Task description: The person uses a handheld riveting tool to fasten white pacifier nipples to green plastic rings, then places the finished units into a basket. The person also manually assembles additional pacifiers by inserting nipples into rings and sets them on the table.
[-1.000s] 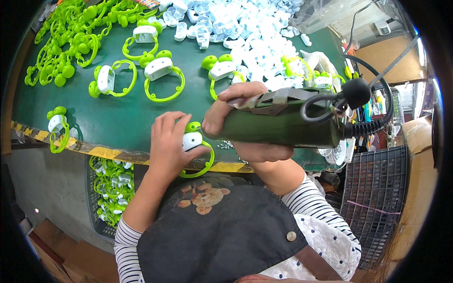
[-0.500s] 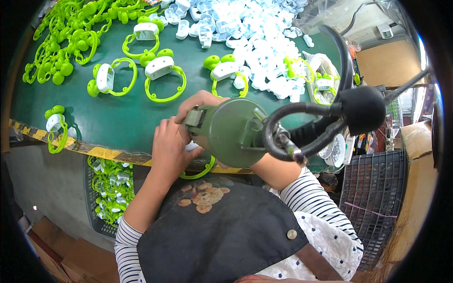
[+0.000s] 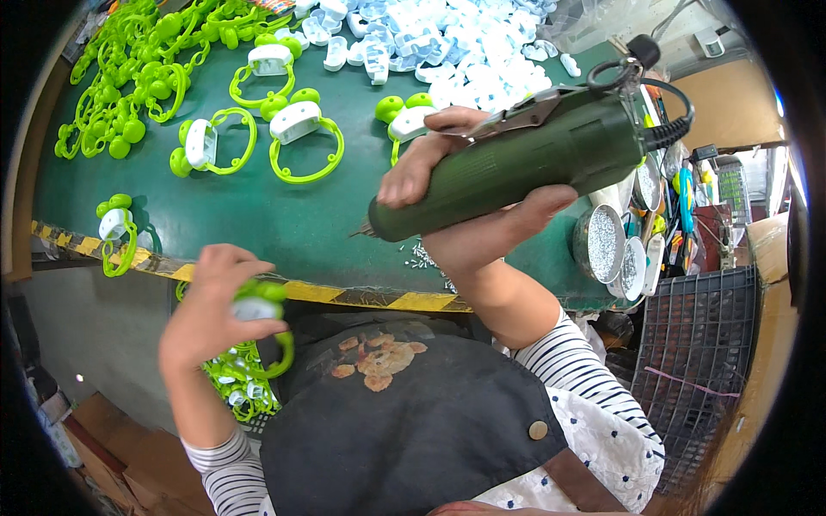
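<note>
My left hand grips a lime-green ring with a white block on it, out past the table's front edge and above a basket of similar pieces. In my right hand lies a dark green electric screwdriver, tilted nearly level over the table. Its bit points left, touching nothing. Small screws are scattered beneath it. More green rings with white blocks stand on the green table, among them one at the left edge, one left of centre and one partly behind my right hand.
Loose green parts heap up at the far left, and pale white shells pile along the back. At right are metal bowls of screws and hand tools. A dark plastic crate stands beside the table.
My hands have come apart. The left has carried the green ring left and past the table edge; the right has raised the screwdriver and tipped it from upright to nearly level.
</note>
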`<state>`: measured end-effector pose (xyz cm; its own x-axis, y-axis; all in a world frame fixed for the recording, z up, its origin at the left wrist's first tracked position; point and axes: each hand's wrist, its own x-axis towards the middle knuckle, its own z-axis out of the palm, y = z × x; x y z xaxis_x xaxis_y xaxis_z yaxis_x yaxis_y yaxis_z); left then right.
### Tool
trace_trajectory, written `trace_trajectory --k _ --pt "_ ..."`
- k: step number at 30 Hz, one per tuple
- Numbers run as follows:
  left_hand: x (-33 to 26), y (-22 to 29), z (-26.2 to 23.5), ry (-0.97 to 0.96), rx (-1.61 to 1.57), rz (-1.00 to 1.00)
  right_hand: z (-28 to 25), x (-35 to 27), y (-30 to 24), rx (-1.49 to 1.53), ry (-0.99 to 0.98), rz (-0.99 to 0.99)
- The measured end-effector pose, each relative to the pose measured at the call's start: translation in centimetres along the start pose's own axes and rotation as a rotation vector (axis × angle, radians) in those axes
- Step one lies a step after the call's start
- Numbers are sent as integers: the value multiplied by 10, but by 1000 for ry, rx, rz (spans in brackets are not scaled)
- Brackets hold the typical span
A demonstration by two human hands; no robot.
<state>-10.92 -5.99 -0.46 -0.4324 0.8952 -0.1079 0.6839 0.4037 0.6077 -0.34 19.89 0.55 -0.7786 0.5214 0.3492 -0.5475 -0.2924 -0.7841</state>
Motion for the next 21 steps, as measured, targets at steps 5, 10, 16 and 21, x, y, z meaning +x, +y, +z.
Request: trace_trajectory --k 5,10,16,21 --pt "62 2 -18 457 139 132 -18 -6 -4 -207 52 11" --pt "172 -52 19 655 330 319 -40 -25 0 -278 5 76" --pt "174 -41 42 594 243 292 -68 -42 4 -214 -42 156" --pt "126 -8 71 471 -13 292 -67 -48 5 -229 -5 186"
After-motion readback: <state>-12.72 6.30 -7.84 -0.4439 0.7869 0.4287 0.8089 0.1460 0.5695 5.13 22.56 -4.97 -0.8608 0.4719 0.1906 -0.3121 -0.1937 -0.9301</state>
